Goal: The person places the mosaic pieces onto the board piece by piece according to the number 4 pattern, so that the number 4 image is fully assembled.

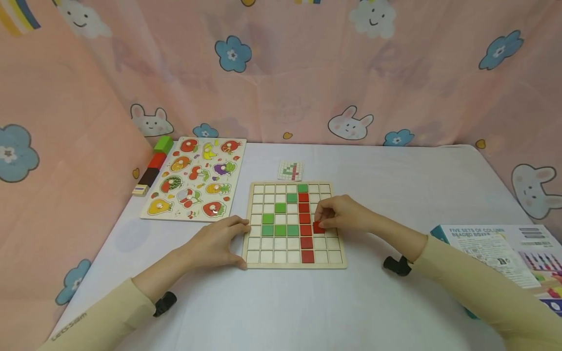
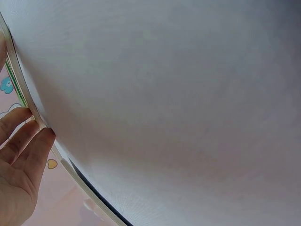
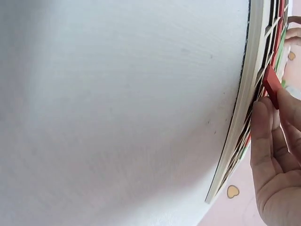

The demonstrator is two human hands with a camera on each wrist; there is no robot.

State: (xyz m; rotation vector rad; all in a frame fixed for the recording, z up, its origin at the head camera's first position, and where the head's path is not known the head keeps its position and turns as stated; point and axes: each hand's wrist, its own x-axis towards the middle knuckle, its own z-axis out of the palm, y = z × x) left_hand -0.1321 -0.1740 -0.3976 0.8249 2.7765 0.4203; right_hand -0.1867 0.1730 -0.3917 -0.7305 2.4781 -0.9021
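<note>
A wooden grid board (image 1: 281, 266) lies on the white table with white, green and red square tiles in it. A column of red tiles (image 1: 304, 218) runs down its right part, and green tiles (image 1: 279, 230) form a slanted line and a row. My right hand (image 1: 347, 213) pinches a red square tile (image 1: 319, 227) over the cells just right of the red column. That tile (image 3: 271, 84) is tilted between thumb and fingers in the right wrist view. My left hand (image 1: 215, 243) rests against the board's left edge, its fingertips (image 2: 47, 133) touching the rim and its thumb near the lower corner.
Behind the board lies a small pattern card (image 1: 291, 171). A fruit puzzle board (image 1: 206, 178) stands to the left, with a row of coloured blocks (image 1: 157, 160) beside it. At right lies a printed box (image 1: 496, 258). Patterned pink cloth (image 1: 285, 73) hangs behind the table.
</note>
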